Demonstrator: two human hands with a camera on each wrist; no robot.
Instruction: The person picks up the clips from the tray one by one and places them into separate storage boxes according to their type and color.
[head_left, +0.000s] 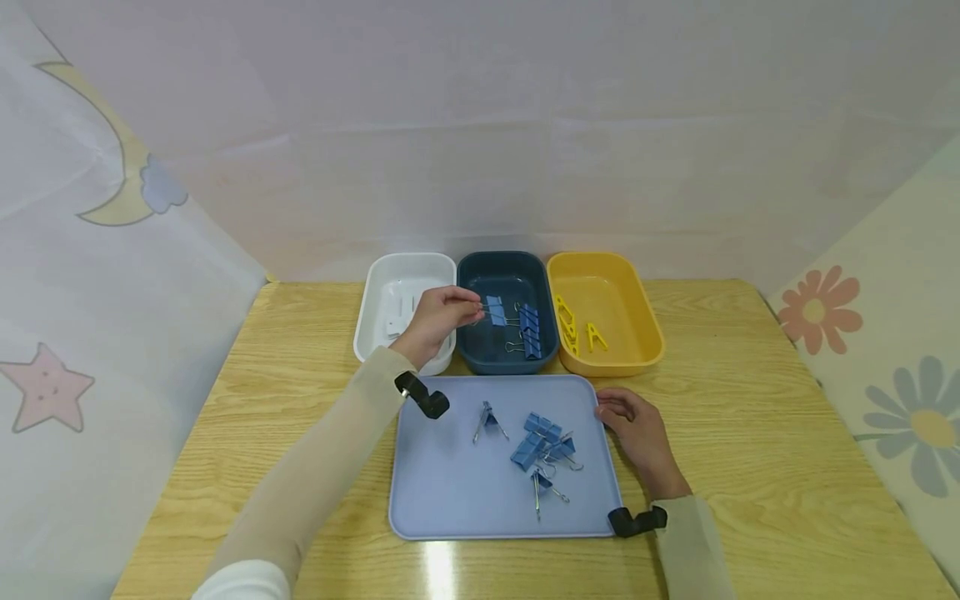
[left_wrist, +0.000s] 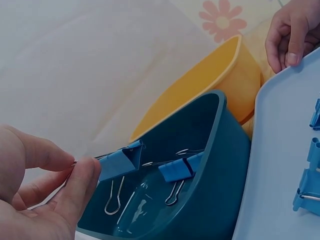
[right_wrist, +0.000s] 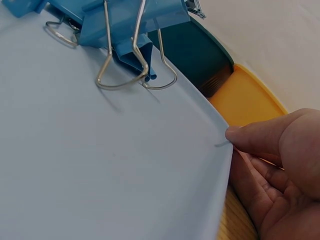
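Note:
My left hand (head_left: 442, 321) pinches a blue binder clip (head_left: 495, 310) by its wire handle, over the dark teal bin (head_left: 480, 354). In the left wrist view the clip's blue body (left_wrist: 120, 162) sticks out past the fingertips. More blue binder clips (head_left: 529, 333) lie inside that bin along its right side. At the right edge of the light blue tray (head_left: 457, 492), my right hand (head_left: 637, 429) grips the rim between thumb and fingers. Several blue binder clips (head_left: 543, 429) are heaped on the tray, with another clip (head_left: 487, 417) standing apart on the left.
A white bin (head_left: 365, 333) with white pieces in it stands left of the teal one. On the right is a yellow bin (head_left: 637, 321) holding several yellow clothespins (head_left: 567, 325). All three stand behind the tray on a wooden table (head_left: 750, 433), before a pale curtain (head_left: 525, 150).

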